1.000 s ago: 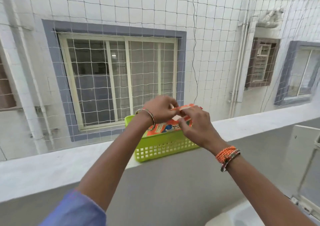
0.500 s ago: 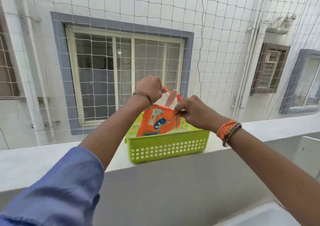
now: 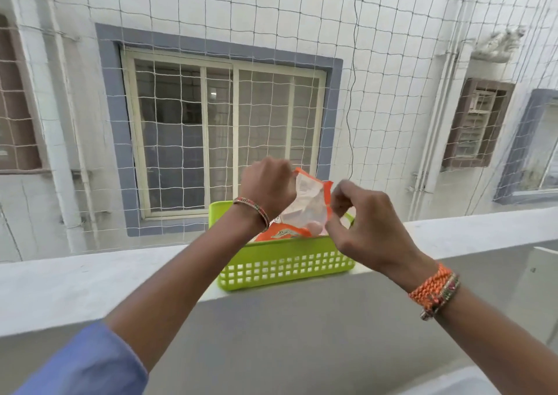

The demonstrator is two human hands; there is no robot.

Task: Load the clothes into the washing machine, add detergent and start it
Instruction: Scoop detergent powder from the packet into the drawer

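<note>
Orange and white, the detergent pouch point(image 3: 308, 205) stands in the lime-green basket point(image 3: 287, 266) on the grey parapet ledge point(image 3: 90, 276). At its ten o'clock the left hand point(image 3: 267, 187) grips the top corner; at three o'clock the right hand point(image 3: 367, 228) seems to pinch the other edge, fingers curled, though blur hides the contact.

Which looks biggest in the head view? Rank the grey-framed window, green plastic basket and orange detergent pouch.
1. Grey-framed window, though farthest away.
2. Green plastic basket.
3. Orange detergent pouch, partly hidden by both hands and the basket.
</note>
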